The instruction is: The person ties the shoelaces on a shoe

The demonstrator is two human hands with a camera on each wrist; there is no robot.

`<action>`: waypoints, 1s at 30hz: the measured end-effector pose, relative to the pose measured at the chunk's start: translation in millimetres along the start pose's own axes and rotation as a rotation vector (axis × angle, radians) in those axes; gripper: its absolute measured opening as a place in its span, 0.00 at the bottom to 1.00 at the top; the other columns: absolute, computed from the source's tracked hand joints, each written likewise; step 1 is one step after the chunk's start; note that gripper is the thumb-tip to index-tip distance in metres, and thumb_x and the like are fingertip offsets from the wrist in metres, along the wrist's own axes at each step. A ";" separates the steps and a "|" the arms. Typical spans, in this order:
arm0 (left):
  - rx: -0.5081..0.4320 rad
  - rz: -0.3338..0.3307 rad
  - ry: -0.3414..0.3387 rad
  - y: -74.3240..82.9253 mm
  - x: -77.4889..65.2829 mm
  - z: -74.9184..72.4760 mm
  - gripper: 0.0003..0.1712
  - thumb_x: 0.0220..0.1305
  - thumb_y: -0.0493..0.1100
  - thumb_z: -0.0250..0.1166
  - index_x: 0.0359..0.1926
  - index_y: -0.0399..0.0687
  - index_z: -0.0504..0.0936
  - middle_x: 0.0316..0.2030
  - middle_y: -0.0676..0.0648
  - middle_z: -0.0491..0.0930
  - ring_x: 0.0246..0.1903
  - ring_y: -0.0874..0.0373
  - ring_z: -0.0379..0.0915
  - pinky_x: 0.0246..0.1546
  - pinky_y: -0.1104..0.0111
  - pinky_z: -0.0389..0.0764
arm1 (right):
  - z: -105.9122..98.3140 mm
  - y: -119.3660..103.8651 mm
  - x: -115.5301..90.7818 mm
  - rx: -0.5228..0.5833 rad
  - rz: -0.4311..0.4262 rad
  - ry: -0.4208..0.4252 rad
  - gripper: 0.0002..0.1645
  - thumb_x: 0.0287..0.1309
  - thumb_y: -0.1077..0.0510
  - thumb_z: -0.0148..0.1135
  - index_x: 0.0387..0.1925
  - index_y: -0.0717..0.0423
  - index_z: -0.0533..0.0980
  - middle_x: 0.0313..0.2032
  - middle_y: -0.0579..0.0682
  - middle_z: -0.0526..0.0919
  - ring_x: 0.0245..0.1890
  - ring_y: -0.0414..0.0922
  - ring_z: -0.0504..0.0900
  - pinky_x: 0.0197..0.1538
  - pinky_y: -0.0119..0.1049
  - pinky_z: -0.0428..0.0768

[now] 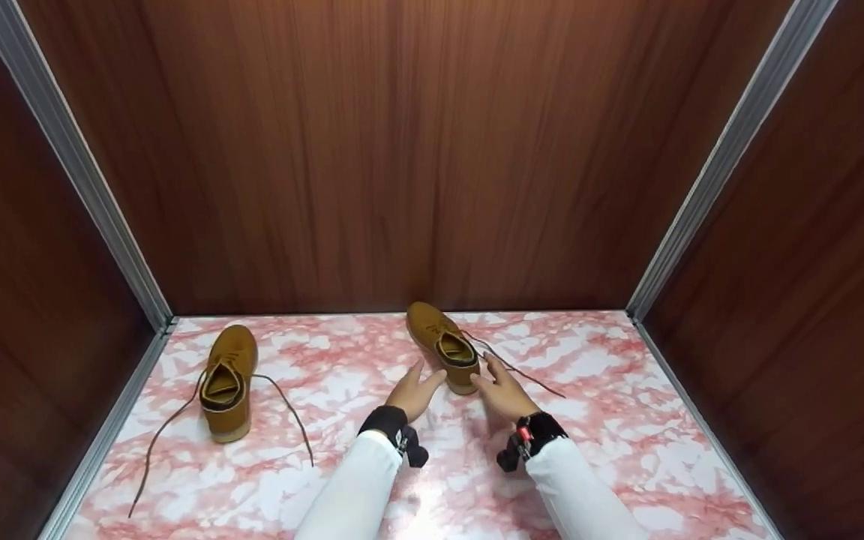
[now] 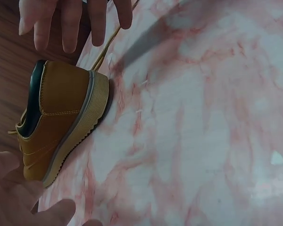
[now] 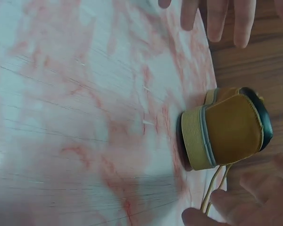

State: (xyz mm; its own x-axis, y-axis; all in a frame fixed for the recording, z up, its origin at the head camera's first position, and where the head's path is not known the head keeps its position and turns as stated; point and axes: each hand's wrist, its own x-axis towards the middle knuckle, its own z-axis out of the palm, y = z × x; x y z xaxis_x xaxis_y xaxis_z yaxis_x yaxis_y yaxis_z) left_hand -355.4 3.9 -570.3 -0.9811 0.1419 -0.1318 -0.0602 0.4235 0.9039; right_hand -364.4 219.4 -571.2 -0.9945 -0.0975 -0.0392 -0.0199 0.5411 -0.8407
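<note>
A tan lace-up shoe (image 1: 432, 334) stands upright near the back wall, its toe pointing away and to the left and its heel towards me. My left hand (image 1: 411, 391) is held beside the heel on the left, fingers spread. On the other side my right hand (image 1: 505, 391) has its fingers extended close to the heel and the loose lace (image 1: 526, 373). Both wrist views show the shoe (image 2: 61, 89) between the two hands, its ridged pale sole (image 3: 198, 136) facing the marbled surface. Neither hand grips anything.
A matching tan shoe (image 1: 233, 349) stands at the left, its laces (image 1: 148, 442) trailing out on both sides. Brown wood-grain panels (image 1: 387, 150) enclose the back and sides, with grey metal strips (image 1: 87, 165) at the corners. The surface (image 1: 327, 352) is pink-and-white marbled.
</note>
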 end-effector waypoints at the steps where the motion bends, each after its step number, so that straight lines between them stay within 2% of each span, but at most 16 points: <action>1: -0.007 -0.009 -0.003 1.7 1.8 1.0 0.50 0.74 0.68 0.52 0.83 0.42 0.53 0.80 0.34 0.57 0.80 0.37 0.53 0.80 0.45 0.57 | 1.5 -1.2 2.6 0.015 -0.002 -0.007 0.41 0.76 0.54 0.53 0.82 0.58 0.51 0.79 0.70 0.58 0.79 0.67 0.59 0.79 0.61 0.62; 6: -0.063 -0.020 -0.015 10.7 10.5 10.4 0.46 0.74 0.55 0.55 0.83 0.39 0.49 0.80 0.32 0.55 0.80 0.37 0.52 0.81 0.48 0.56 | 5.1 -7.1 15.1 0.094 -0.006 -0.030 0.48 0.62 0.69 0.47 0.83 0.60 0.48 0.80 0.68 0.55 0.81 0.63 0.55 0.75 0.54 0.67; 8: -0.109 -0.009 -0.023 13.2 13.7 14.9 0.47 0.70 0.48 0.57 0.82 0.36 0.48 0.80 0.30 0.54 0.81 0.36 0.50 0.82 0.47 0.55 | 5.7 -8.6 18.9 0.113 -0.009 -0.032 0.50 0.56 0.72 0.46 0.82 0.62 0.48 0.79 0.70 0.56 0.81 0.64 0.56 0.75 0.53 0.66; 11: -0.164 0.007 -0.047 15.2 18.2 21.1 0.49 0.64 0.41 0.59 0.82 0.36 0.48 0.80 0.30 0.55 0.81 0.37 0.49 0.82 0.47 0.53 | 6.0 -8.2 23.1 0.129 -0.013 -0.032 0.50 0.53 0.74 0.45 0.81 0.65 0.51 0.78 0.71 0.59 0.81 0.63 0.57 0.78 0.51 0.61; 13: -0.193 0.020 -0.062 16.2 20.2 23.7 0.50 0.62 0.39 0.60 0.82 0.36 0.49 0.80 0.31 0.57 0.81 0.37 0.50 0.82 0.47 0.54 | 6.0 -6.5 25.1 0.125 -0.026 -0.034 0.49 0.52 0.76 0.44 0.79 0.67 0.54 0.76 0.72 0.62 0.79 0.62 0.60 0.77 0.49 0.62; 14: -0.187 0.024 -0.065 16.8 20.9 24.5 0.50 0.61 0.38 0.60 0.82 0.37 0.50 0.79 0.32 0.58 0.80 0.37 0.51 0.82 0.47 0.54 | 5.9 -5.6 26.1 0.131 -0.022 -0.036 0.48 0.53 0.76 0.44 0.79 0.67 0.55 0.76 0.71 0.63 0.78 0.61 0.63 0.73 0.46 0.67; 16: -0.197 0.024 -0.070 17.8 22.0 24.9 0.51 0.59 0.37 0.61 0.82 0.37 0.51 0.79 0.33 0.59 0.80 0.38 0.52 0.81 0.47 0.55 | 5.7 -4.3 27.4 0.150 -0.018 -0.045 0.47 0.53 0.77 0.44 0.78 0.68 0.57 0.75 0.71 0.65 0.71 0.61 0.71 0.56 0.38 0.77; 17: -0.196 0.023 -0.071 18.3 22.1 24.4 0.51 0.58 0.36 0.60 0.82 0.36 0.51 0.79 0.33 0.60 0.80 0.38 0.53 0.81 0.48 0.56 | 5.6 -4.1 27.8 0.176 -0.008 -0.052 0.47 0.53 0.78 0.43 0.78 0.68 0.56 0.75 0.71 0.65 0.66 0.61 0.75 0.46 0.35 0.77; 19: -0.201 0.028 -0.073 19.0 22.2 23.4 0.51 0.57 0.33 0.57 0.81 0.34 0.51 0.78 0.32 0.61 0.78 0.39 0.57 0.79 0.49 0.60 | 5.5 -3.9 29.0 0.231 0.029 -0.068 0.48 0.53 0.77 0.44 0.79 0.66 0.56 0.75 0.70 0.66 0.55 0.59 0.79 0.31 0.30 0.69; 21: -0.229 0.027 -0.077 19.0 22.1 22.3 0.50 0.56 0.31 0.54 0.81 0.34 0.51 0.77 0.32 0.62 0.76 0.40 0.59 0.76 0.49 0.65 | 5.3 -4.3 28.7 0.270 0.068 -0.080 0.49 0.53 0.76 0.44 0.80 0.64 0.55 0.75 0.70 0.66 0.50 0.57 0.80 0.26 0.29 0.65; 23: -0.262 0.017 -0.074 18.3 21.6 21.5 0.50 0.56 0.29 0.52 0.81 0.34 0.50 0.77 0.31 0.62 0.75 0.40 0.60 0.72 0.51 0.69 | 5.1 -5.4 28.3 0.280 0.098 -0.087 0.48 0.55 0.75 0.44 0.80 0.62 0.56 0.74 0.70 0.68 0.50 0.55 0.80 0.27 0.29 0.69; 25: -0.295 -0.001 -0.061 17.3 21.5 20.7 0.50 0.57 0.29 0.52 0.82 0.35 0.50 0.78 0.31 0.60 0.75 0.40 0.60 0.67 0.55 0.72 | 5.0 -6.8 27.3 0.286 0.116 -0.096 0.46 0.58 0.75 0.44 0.80 0.63 0.56 0.73 0.69 0.69 0.53 0.57 0.81 0.34 0.33 0.76; 28: -0.345 -0.025 -0.050 14.3 21.6 19.9 0.49 0.59 0.30 0.53 0.82 0.35 0.48 0.80 0.30 0.55 0.70 0.43 0.64 0.49 0.64 0.76 | 5.9 -8.2 25.7 0.308 0.125 -0.108 0.42 0.63 0.72 0.45 0.79 0.65 0.56 0.73 0.69 0.69 0.60 0.58 0.80 0.51 0.46 0.84; 30: -0.360 -0.029 -0.044 11.0 21.3 18.6 0.47 0.61 0.31 0.54 0.82 0.35 0.50 0.79 0.30 0.56 0.61 0.44 0.70 0.37 0.68 0.73 | 7.8 -7.4 24.2 0.332 0.130 -0.116 0.39 0.67 0.70 0.46 0.79 0.67 0.57 0.73 0.70 0.68 0.62 0.61 0.79 0.61 0.55 0.82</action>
State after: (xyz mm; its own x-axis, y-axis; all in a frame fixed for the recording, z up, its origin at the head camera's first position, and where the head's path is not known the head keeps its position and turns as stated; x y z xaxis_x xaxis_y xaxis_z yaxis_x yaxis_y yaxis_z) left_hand -373.6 28.2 -570.8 -0.9696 0.1761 -0.1699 -0.1567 0.0864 0.9839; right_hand -387.5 206.5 -570.2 -0.9680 -0.1499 -0.2015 0.1588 0.2563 -0.9535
